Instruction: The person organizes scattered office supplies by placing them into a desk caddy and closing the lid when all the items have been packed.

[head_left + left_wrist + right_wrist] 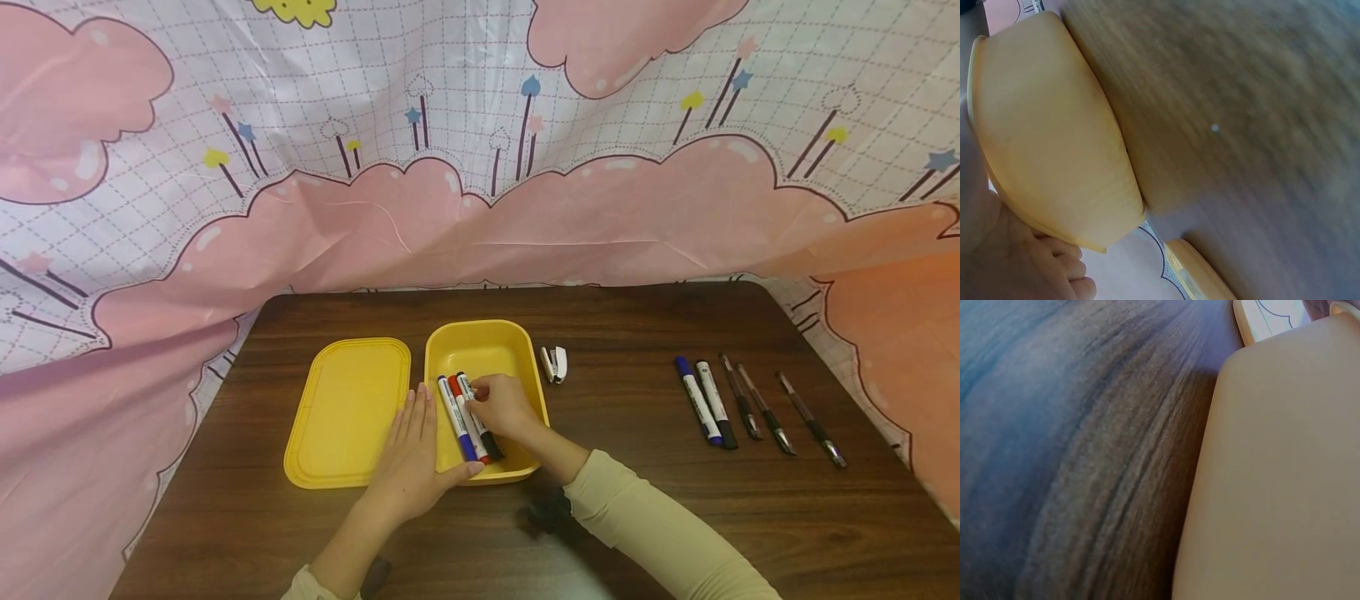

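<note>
An open yellow box [491,358] holds three whiteboard markers side by side: a blue one [457,417], a red one [454,385] in the middle and a black one [491,446] on the right. Reaching inside over the right rim, my right hand [504,406] pinches the black marker with thumb and curled fingers. My left hand [411,458] rests along the box's left rim with straight fingers, its thumb at the front edge. The box's outer wall [1054,125] fills much of the left wrist view; in the right wrist view the wall [1279,462] hides the right hand's fingers.
A yellow lid [345,417] lies left of the box. A small white stapler [555,365] sits close to its right side. Farther right lie a blue marker [698,402], a black marker [716,404] and three pens [765,408]. A patterned cloth [480,225] hangs behind the table.
</note>
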`<state>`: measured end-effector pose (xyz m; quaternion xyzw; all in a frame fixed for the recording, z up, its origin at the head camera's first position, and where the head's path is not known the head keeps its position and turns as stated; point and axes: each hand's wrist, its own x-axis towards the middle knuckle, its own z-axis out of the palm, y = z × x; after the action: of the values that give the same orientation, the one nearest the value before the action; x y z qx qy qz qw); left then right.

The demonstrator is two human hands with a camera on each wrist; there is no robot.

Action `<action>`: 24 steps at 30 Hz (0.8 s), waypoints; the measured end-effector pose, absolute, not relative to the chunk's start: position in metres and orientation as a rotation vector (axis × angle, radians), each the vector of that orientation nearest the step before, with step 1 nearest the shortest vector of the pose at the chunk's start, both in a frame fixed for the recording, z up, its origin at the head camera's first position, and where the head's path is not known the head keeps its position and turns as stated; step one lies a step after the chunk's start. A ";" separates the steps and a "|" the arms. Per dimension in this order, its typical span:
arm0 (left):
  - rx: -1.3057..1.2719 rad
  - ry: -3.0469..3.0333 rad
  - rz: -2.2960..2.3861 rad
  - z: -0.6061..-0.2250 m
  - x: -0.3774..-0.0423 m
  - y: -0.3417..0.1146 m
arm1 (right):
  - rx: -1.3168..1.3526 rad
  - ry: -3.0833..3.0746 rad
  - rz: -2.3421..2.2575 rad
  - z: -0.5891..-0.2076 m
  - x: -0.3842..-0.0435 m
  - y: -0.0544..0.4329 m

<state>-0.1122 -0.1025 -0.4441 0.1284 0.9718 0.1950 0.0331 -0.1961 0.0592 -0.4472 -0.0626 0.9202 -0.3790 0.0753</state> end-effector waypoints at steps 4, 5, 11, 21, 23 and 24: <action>0.398 2.995 0.598 -0.444 -0.112 -0.102 | -0.183 2.779 -1.159 -0.446 -0.196 0.060; 0.399 2.993 0.598 -0.444 -0.112 -0.102 | -0.187 2.786 -1.166 -0.446 -0.195 0.060; 0.401 2.992 0.576 -0.443 -0.111 -0.103 | -0.227 2.802 -1.211 -0.443 -0.195 0.060; 0.402 2.997 0.579 -0.443 -0.110 -0.103 | -0.322 2.799 -1.383 -0.429 -0.199 0.069; 0.394 2.997 0.588 -0.443 -0.110 -0.102 | -0.322 2.801 -1.421 -0.421 -0.201 0.073; 0.390 2.996 0.595 -0.443 -0.110 -0.102 | -0.321 2.804 -1.435 -0.417 -0.202 0.076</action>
<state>-0.1104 -0.1017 -0.4433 0.1267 0.9724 0.1932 0.0312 -0.2022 0.0756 -0.4173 -0.1014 0.8856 -0.4532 -0.0126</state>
